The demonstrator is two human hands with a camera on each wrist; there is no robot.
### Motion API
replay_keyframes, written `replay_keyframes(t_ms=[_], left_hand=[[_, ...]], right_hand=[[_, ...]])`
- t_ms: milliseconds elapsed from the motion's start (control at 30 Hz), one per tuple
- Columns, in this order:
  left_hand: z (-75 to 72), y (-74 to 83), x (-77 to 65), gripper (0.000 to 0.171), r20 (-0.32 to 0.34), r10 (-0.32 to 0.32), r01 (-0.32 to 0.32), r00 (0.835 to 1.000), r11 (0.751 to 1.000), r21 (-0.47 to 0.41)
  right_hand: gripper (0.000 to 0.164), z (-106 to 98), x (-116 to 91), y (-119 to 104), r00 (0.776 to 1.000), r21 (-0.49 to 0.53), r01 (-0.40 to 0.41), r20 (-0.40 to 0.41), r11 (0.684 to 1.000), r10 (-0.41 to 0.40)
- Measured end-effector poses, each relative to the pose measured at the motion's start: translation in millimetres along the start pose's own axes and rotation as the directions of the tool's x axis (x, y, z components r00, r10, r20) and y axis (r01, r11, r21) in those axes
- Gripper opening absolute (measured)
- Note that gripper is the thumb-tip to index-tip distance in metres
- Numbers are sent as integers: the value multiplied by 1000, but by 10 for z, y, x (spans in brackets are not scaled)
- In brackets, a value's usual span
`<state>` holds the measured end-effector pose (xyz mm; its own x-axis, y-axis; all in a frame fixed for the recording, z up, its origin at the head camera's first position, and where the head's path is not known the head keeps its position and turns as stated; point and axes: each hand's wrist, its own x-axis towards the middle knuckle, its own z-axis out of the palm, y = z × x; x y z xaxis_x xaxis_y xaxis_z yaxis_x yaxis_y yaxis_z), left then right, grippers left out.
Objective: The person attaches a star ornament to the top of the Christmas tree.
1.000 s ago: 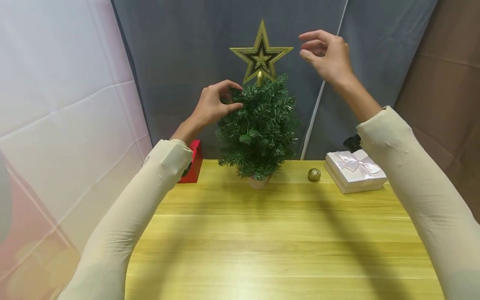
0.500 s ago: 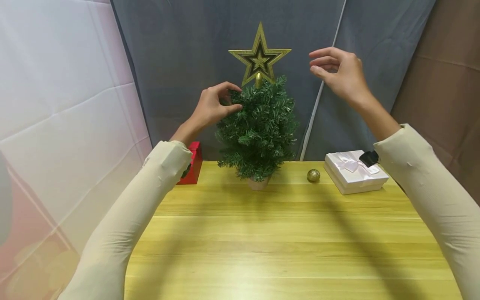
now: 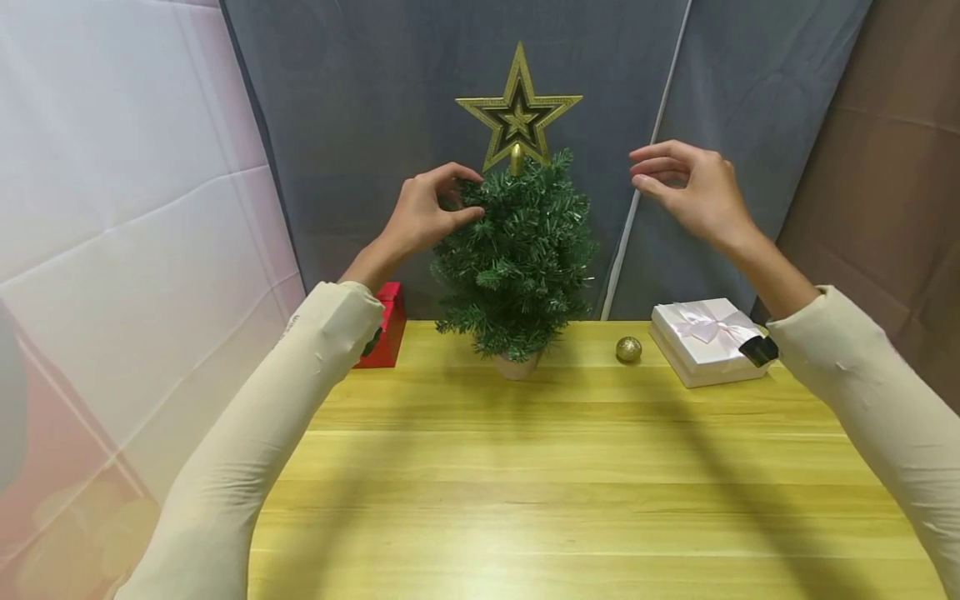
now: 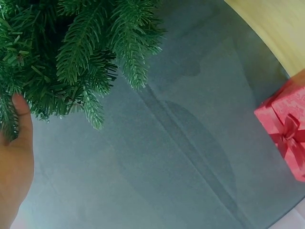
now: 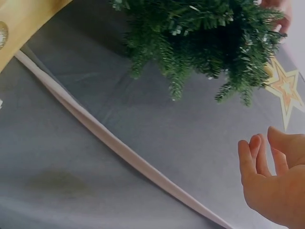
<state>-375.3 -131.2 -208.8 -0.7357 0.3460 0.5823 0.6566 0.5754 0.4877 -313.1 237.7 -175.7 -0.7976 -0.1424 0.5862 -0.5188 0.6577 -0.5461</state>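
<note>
A small green artificial Christmas tree stands upright in a pale pot at the back of the table. On its top sits a gold star topper. My left hand holds the upper left branches, thumb in front and fingers reaching behind; in the left wrist view a sprig runs beside the thumb. To the right of the tree, my right hand hangs in the air with loosely curved fingers and nothing in them. In the right wrist view the star lies beyond that hand.
A gold glitter ball lies on the wooden table right of the pot. Beside it is a white gift box with a ribbon bow. A red gift box stands at the left, partly behind my left sleeve. Grey cloth hangs behind.
My right hand has moved down and to the right, away from the star. My left hand has stayed at the tree's upper left branches.
</note>
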Motion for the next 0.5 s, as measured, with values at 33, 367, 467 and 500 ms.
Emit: replay_keyframes(t_ms=[33,367,467,500], left_hand=[[1,2,3,42,0,1,-1,1000,1000,-2],[-9,16,25,41,10,13,-13,1000,1000,-3],[-19,17,37,40,12,8,-8,1000,1000,-2],[-23,18,40,39,10,6,-6,1000,1000,-4]], right_hand=[[33,4,-20,26,1000,-3,-1,2,1000,1],[33,79,-175,249,1000,-4,3,25,1000,-3],[33,95,-211,298,999,4,0,33,1000,0],[32,100,-223,311,999,7,-2,33,1000,2]])
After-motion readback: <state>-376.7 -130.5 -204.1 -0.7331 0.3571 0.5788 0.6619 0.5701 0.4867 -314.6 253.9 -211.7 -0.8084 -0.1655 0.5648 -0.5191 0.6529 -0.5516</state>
